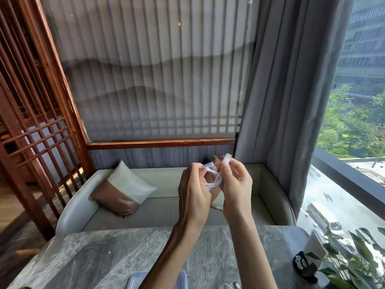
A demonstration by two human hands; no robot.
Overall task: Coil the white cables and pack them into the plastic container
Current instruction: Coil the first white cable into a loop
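Marble table: container cut off; left hand, right hand pinch coiled white cable.

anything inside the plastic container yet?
Cannot tell. Only the far rim of the plastic container shows at the bottom edge; the left forearm covers most of it. One white cable is held up in both hands.

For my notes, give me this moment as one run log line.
step: coiling | left hand: holds white cable loops | right hand: pinches plug end | container: on table, contents hidden
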